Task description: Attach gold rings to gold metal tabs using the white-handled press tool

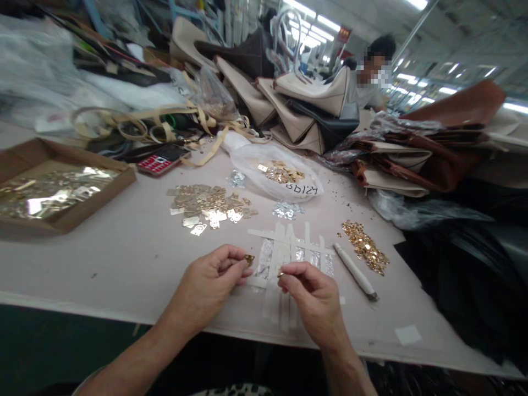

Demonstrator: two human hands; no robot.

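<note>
My left hand [220,275] pinches a small gold metal plate [249,259] between thumb and fingers. Across from it, my right hand [309,289] is closed at the fingertips on a tiny gold metal piece [281,274], mostly covered by the fingers. Both hands hover over strips of pale tape [279,247] laid crosswise on the table over clear plastic. Beyond the left hand lies a loose pile of flat gold plates [206,201]. Small gold pieces [366,247] are heaped to the right, past a wrapped white pen-like tool [355,272] with a dark tip.
A cardboard box [94,198] of gold plates stands at left, near a red-and-black device [160,160]. An open plastic bag [256,181] holds more gold parts; silver bits [287,210] lie before it. Beige bags [243,91] and brown leather pieces [457,110] are stacked behind. A person [371,88] is beyond.
</note>
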